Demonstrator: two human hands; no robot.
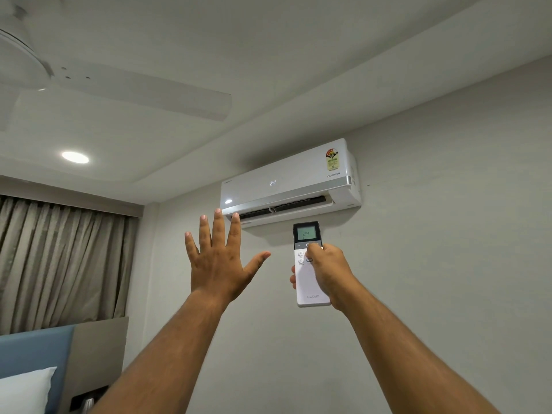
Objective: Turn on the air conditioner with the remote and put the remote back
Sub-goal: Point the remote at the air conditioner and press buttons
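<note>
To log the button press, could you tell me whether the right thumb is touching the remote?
Touching: the head view shows the right hand gripping the remote, thumb on its upper buttons.

A: What else is in view?
B: White ceiling fan [89, 82] top left, one blade reaching toward centre. Lit round recessed light [75, 157] in the ceiling below it.
A: Lower left?
B: Beige pleated curtain [59, 258] under a pelmet. Beneath it a blue headboard [38, 351] with a grey panel beside it, white pillow [24, 389] at the corner. Dark switch plate [86, 398] on the panel, details too blurred.
</note>
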